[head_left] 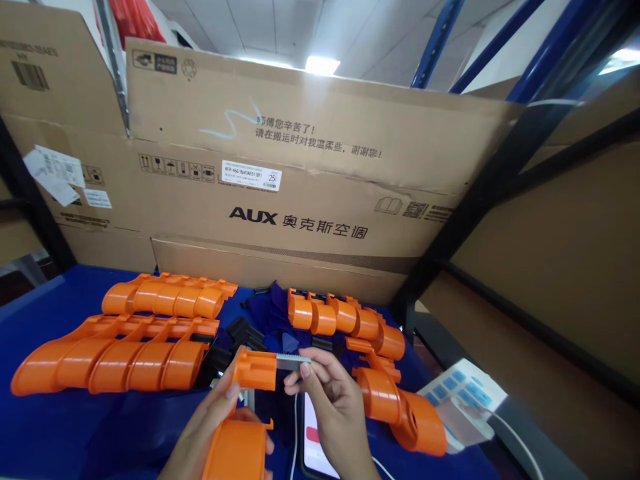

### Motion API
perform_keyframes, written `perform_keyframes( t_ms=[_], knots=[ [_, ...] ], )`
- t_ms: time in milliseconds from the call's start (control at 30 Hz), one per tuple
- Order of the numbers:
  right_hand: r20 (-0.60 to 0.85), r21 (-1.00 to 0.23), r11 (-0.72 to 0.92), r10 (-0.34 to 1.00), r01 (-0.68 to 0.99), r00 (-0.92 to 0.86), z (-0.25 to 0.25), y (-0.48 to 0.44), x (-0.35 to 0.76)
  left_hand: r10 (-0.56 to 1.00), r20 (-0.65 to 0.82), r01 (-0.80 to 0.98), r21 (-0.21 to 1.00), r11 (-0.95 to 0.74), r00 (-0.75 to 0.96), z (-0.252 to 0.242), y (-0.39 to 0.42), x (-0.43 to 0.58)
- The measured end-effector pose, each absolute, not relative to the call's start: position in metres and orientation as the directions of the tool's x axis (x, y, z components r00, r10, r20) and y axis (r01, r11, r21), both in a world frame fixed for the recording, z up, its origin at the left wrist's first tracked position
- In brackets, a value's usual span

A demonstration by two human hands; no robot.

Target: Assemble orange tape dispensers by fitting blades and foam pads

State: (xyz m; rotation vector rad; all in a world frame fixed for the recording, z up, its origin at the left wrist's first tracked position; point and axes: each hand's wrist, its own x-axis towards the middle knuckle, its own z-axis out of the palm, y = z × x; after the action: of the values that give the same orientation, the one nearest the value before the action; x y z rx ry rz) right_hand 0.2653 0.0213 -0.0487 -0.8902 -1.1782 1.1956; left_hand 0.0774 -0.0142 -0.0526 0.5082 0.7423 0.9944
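Orange plastic part (237, 450), held in the curled left hand (207, 423) to the left of the phone (316, 450); the right hand (337, 410), over the phone's edge, pinches a grey toothed strip (293, 362) that meets the part's end. Black pieces (246, 331) lie beyond the phone to the left, orange parts (140, 363) in rows farther left, more orange pieces (380, 393) to its right, and printed cardboard (310, 167) stands behind it all
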Motion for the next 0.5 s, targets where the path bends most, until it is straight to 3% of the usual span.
perform_keyframes(
  t_ms=[500],
  knots=[
    [0.180,-0.958,0.179,0.984,-0.224,0.017,-0.038,0.015,0.266,0.901,-0.286,-0.609,0.665,0.433,0.327,-0.045,-0.020,0.082]
  ],
)
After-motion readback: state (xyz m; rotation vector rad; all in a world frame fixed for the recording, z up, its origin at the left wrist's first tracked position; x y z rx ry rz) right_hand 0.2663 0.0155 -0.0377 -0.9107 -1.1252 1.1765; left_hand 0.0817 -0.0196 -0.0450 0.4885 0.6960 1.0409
